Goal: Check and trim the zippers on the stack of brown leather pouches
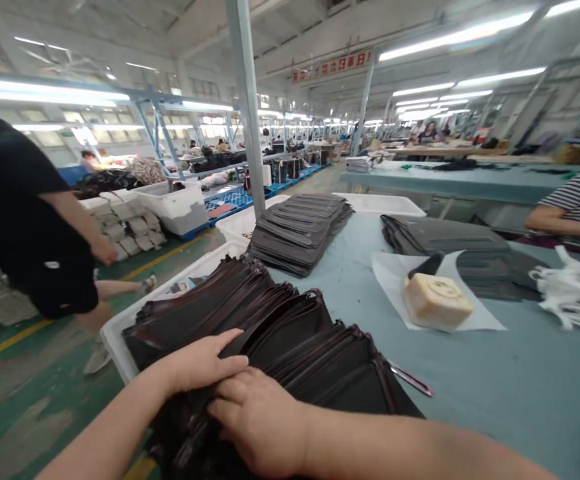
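Stacks of black fabric pieces [290,340] with dark reddish edges lie fanned out in front of me, at the table's left edge. My left hand [207,363] rests on them, thumb and forefinger stretched out and apart; its other fingers are partly hidden. Close beside it, my right hand [263,417] has its fingers curled over the near edge of the black pieces, with the fingertips partly out of sight. A slim pair of thread snips or tweezers [413,379] lies on the table just right of the stack.
Grey stacked panels [303,230] lie beyond, with more grey panels [475,247] to the right. A yellowish block [437,301] sits on white paper [483,320], near white straps [577,287]. One person [20,213] stands left; another in a striped sleeve [577,197] is right. A post [247,107] rises behind.
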`<state>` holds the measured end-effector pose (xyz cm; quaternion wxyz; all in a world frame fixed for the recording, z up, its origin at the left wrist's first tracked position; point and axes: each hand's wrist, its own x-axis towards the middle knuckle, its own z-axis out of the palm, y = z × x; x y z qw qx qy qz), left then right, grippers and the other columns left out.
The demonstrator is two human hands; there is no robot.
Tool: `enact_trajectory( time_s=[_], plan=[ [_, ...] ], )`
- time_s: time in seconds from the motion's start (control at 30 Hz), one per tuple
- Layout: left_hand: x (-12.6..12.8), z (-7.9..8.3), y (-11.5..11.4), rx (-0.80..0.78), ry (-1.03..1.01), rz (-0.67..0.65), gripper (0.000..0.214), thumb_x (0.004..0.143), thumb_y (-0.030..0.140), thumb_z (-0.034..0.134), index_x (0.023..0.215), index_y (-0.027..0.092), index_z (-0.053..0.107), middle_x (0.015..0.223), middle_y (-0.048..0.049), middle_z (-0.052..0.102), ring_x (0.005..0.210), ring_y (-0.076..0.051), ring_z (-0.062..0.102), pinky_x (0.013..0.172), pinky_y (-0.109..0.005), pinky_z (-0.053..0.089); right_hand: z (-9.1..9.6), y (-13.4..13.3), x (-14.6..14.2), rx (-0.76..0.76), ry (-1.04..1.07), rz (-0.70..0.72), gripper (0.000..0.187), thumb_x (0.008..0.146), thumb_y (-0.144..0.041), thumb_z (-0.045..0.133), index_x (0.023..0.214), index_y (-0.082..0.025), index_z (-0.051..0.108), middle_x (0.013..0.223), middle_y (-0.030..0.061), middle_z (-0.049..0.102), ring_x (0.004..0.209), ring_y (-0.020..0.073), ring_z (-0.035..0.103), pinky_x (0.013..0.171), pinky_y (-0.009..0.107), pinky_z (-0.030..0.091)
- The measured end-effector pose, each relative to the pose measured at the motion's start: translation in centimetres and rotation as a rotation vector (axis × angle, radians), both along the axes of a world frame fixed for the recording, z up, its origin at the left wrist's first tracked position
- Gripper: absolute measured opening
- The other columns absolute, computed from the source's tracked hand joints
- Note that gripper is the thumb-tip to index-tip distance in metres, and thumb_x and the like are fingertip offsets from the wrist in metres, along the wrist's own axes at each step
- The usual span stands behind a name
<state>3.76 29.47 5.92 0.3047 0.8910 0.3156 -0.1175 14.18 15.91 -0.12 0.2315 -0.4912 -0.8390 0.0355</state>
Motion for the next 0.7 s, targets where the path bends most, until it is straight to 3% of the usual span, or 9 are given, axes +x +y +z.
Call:
enact_trajectory(
  time_s=[0.1, 0.2, 0.27, 0.47, 0.6, 0.7],
  plan=[
    [0.9, -0.9, 0.8, -0.302, -0.036, 0.112, 0.077, 0.067, 0.053, 0.055, 0.129, 0.012, 0.035, 0.128, -0.0125, 0.045, 0.115, -0.025, 0.044, 0.098, -0.033, 0.032, -0.7, -1.9, 3.7, -0.054, 0.061, -0.171, 0.045, 0.080, -0.041, 0.046, 0.118, -0.017, 0.044, 0.119, 0.0086, 0.048, 0.107, 0.0214, 0.041, 0.090, 0.034, 0.033],
    [1.3, -1.3, 1.0, -0.744, -0.048, 0.264, 0.083, 0.062, 0.050, 0.062, 0.131, 0.016, 0.029, 0.116, -0.0114, 0.056, 0.098, -0.025, 0.057, 0.084, -0.033, 0.046, -2.3, -2.4, 8.3, -0.212, 0.000, -0.362, 0.054, 0.079, -0.052, 0.042, 0.118, -0.016, 0.045, 0.113, 0.0128, 0.051, 0.104, 0.0259, 0.042, 0.088, 0.043, 0.032],
    [1.7, -1.2, 0.9, -0.873, -0.032, 0.347, 0.087, 0.057, 0.048, 0.068, 0.130, 0.018, 0.031, 0.106, -0.0107, 0.062, 0.091, -0.026, 0.060, 0.077, -0.033, 0.049, -3.5, -1.9, 10.6, -0.285, -0.034, -0.403, 0.056, 0.080, -0.055, 0.037, 0.117, -0.015, 0.047, 0.108, 0.0139, 0.053, 0.100, 0.0265, 0.045, 0.084, 0.043, 0.035],
    [2.8, -1.1, 0.2, -0.930, -0.083, 0.455, 0.086, 0.055, 0.042, 0.072, 0.129, 0.019, 0.032, 0.099, -0.0106, 0.065, 0.088, -0.028, 0.061, 0.077, -0.036, 0.049, -5.1, 0.7, 12.0, -0.250, -0.146, -0.417, 0.065, 0.075, -0.067, 0.031, 0.099, -0.012, 0.056, 0.094, 0.0147, 0.056, 0.087, 0.0269, 0.050, 0.074, 0.040, 0.039],
    [2.9, -1.1, -0.5, -0.912, -0.109, 0.508, 0.097, 0.049, 0.043, 0.075, 0.131, 0.019, 0.028, 0.095, -0.0101, 0.067, 0.084, -0.029, 0.062, 0.076, -0.037, 0.050, -4.9, 0.8, 11.7, -0.275, -0.209, -0.346, 0.069, 0.075, -0.068, 0.026, 0.093, -0.010, 0.058, 0.081, 0.0143, 0.061, 0.078, 0.0260, 0.056, 0.073, 0.040, 0.039],
    [2.7, -0.8, -0.8, -0.933, -0.113, 0.544, 0.105, 0.049, 0.041, 0.075, 0.135, 0.021, 0.018, 0.096, -0.0095, 0.066, 0.086, -0.030, 0.062, 0.077, -0.039, 0.049, -3.8, 0.0, 11.8, -0.380, -0.247, -0.240, 0.071, 0.071, -0.073, 0.027, 0.087, -0.013, 0.062, 0.076, 0.0128, 0.063, 0.080, 0.0279, 0.058, 0.077, 0.044, 0.038]
  ],
)
